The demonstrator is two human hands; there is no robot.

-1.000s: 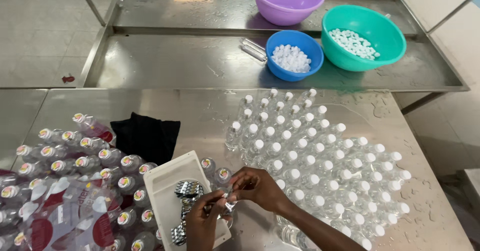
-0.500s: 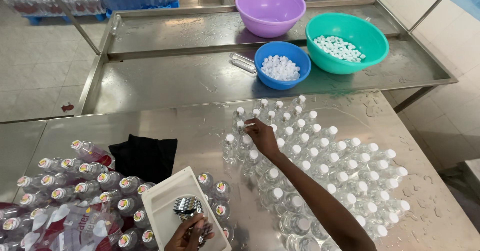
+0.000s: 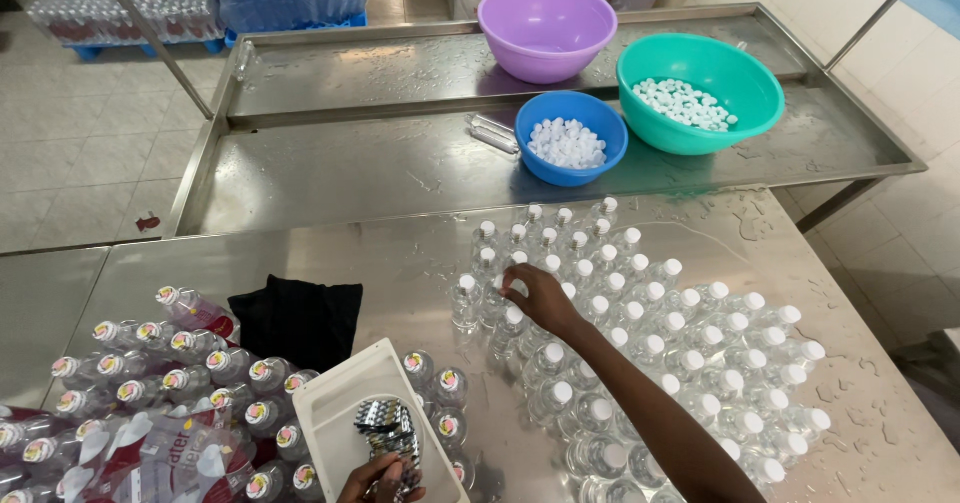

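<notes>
My right hand (image 3: 540, 297) reaches out over a big group of small clear bottles with white caps (image 3: 640, 333) standing on the steel table; its fingertips rest on the cap of a bottle near the group's left side. My left hand (image 3: 378, 481) is at the bottom edge, fingers pinched on the shiny silver seal strips (image 3: 388, 429) lying in a white rectangular tray (image 3: 330, 413). Whether it grips a strip firmly is partly hidden.
Shrink-wrapped packs of sealed bottles (image 3: 140, 403) lie at the left with a black cloth (image 3: 295, 318). On the rear steel table stand a blue bowl (image 3: 570, 141) and a teal bowl (image 3: 700, 91) of white caps, and a purple bowl (image 3: 546, 25).
My right hand left the tray and stretched forward onto the bottle group, then shifted slightly nearer. My left hand stayed at the tray on the silver strips.
</notes>
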